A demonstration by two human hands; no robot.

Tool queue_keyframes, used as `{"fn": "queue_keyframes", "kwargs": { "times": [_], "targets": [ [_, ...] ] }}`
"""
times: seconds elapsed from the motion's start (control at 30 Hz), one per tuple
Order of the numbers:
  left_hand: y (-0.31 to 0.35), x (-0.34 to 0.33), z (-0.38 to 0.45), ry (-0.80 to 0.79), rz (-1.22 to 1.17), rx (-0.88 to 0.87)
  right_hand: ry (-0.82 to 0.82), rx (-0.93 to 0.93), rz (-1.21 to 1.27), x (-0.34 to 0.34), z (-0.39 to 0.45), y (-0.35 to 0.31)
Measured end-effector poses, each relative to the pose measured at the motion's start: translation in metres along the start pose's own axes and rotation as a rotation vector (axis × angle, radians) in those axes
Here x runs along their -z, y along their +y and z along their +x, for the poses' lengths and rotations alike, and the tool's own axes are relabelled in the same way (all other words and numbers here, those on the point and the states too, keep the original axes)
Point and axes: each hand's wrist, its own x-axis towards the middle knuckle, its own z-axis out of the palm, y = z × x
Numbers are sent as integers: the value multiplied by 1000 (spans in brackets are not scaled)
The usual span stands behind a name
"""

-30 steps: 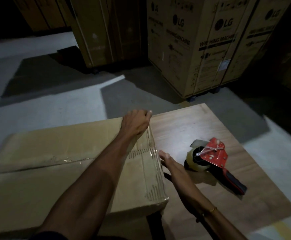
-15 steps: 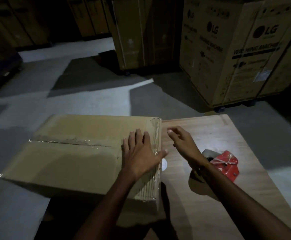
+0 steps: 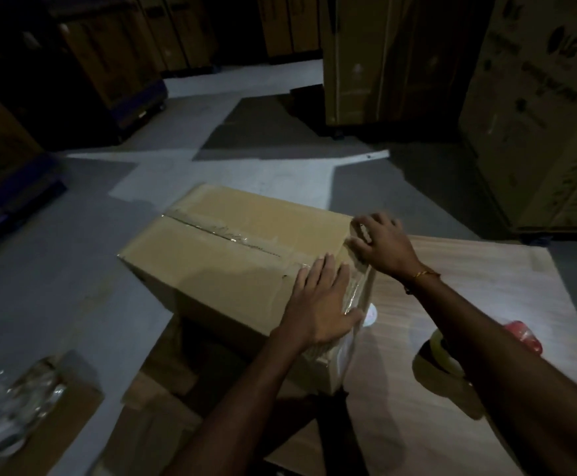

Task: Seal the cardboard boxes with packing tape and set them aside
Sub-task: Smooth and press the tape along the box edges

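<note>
Item: brown cardboard box (image 3: 232, 266), overhanging the left edge of the pale wooden surface (image 3: 458, 389). Step: smoothing clear tape along its right edge. Left hand (image 3: 318, 304) flat, fingers straight; right hand (image 3: 381, 247) loosely spread, pressing tape. Red tape dispenser (image 3: 520, 334) idle. Next, likely: lift box aside.

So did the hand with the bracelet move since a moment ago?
Yes. The right hand was hovering above the wooden table, off the cardboard box; now it rests on the taped edge at the box's far right corner.
</note>
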Motion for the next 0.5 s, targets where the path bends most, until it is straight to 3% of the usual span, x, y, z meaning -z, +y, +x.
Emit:
{"fn": "queue_keyframes", "kwargs": {
  "times": [0.1, 0.2, 0.37, 0.5],
  "targets": [
    [-29, 7, -11, -8, -144, -49, 20, -31, -27, 3, -14, -7],
    [-71, 5, -28, 109, -14, -10, 12, -47, 26, 12, -35, -16],
    [-143, -2, -61, 273, -19, 282, -135, -34, 60, 14, -86, -57],
    [-188, 0, -89, 282, -35, 247, -314, -30, 287, -10, -138, -108]
  ]
}}
